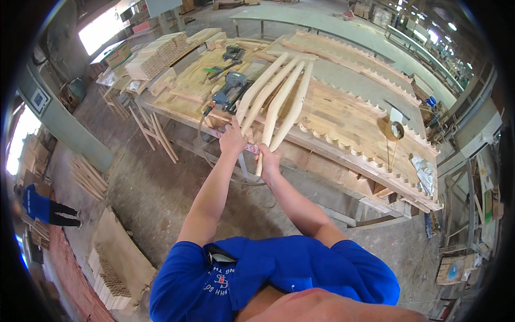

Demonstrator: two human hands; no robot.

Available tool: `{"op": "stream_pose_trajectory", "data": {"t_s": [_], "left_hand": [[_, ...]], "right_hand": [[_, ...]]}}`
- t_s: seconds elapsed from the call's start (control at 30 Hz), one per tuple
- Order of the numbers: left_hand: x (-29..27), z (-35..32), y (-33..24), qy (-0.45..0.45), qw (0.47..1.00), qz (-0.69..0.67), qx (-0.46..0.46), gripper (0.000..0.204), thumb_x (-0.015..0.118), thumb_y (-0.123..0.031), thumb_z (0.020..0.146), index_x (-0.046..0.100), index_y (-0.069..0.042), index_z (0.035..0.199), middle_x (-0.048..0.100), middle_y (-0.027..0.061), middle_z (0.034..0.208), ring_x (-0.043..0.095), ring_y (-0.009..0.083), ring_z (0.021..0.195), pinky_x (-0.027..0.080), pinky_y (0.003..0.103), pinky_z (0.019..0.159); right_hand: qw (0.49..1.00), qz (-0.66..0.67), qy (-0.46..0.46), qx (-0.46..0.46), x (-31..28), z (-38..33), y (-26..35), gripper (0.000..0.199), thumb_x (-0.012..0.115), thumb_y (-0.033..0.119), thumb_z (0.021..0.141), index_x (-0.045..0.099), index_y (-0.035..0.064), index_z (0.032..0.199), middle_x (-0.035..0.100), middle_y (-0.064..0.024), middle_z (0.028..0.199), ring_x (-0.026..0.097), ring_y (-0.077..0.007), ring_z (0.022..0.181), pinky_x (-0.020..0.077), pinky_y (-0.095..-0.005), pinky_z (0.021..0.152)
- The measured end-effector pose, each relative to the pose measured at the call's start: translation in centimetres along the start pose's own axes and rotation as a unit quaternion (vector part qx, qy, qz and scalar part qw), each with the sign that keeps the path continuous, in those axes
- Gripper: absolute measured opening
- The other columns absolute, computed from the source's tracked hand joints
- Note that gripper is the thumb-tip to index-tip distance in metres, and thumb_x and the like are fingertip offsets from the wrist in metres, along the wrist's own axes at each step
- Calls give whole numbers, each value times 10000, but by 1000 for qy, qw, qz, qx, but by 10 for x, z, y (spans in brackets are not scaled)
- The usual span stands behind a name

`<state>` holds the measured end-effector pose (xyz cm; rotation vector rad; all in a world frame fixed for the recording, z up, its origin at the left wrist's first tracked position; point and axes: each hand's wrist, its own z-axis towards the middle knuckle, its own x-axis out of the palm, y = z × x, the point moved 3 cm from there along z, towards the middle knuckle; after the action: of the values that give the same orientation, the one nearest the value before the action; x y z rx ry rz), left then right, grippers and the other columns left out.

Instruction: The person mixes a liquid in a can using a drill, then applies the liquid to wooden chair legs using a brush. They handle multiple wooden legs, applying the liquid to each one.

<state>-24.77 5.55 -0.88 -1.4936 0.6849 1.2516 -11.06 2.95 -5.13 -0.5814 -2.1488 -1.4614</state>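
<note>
A four-slat wooden frame (pixel 283 90) extends over the workbench (pixel 188 80) at one o'clock from the hands. The right hand (pixel 270 159) grasps one slat's lower end; the left hand (pixel 232 138) meets the leftmost slats, its finger closure indeterminable. A power tool (pixel 234 80) lies at eleven o'clock.

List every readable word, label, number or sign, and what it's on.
Wording not copied out; locations only:
Wearer's blue shirt: white lettering around a red-and-white emblem, partly legible.
Red-and-white strip by the left hand: markings partly covered, too blurred.
Framed panel on the pillar: too small.
Co-worker's blue shirt: possible lettering, too small.
</note>
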Motion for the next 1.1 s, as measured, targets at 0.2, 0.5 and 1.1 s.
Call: {"op": "stream_pose_trajectory", "data": {"t_s": [0.2,0.5,1.1], "left_hand": [[4,28,93,67,967,-247,2,571,543,-472,837,458,-60,1223,613,213,1024,604,364,932,466,445,801],[-7,-6,41,-211,972,-18,103,371,596,-307,829,530,-146,1156,557,114,1098,528,305,1009,451,455,795],[21,-69,68,7,998,-64,9,384,500,-300,904,394,-74,1197,617,260,831,592,452,801,465,518,713]], "right_hand": [[954,187,148,180,6,-16,-6,248,496,267,924,500,25,978,582,-90,799,574,-187,667,509,-363,529],[998,-58,11,24,-35,1,0,305,461,351,931,537,70,1022,583,-68,891,584,-198,767,497,-360,669],[985,-115,122,39,-34,-12,5,254,600,273,888,483,51,844,487,3,608,409,-59,409,290,-219,344]]}}
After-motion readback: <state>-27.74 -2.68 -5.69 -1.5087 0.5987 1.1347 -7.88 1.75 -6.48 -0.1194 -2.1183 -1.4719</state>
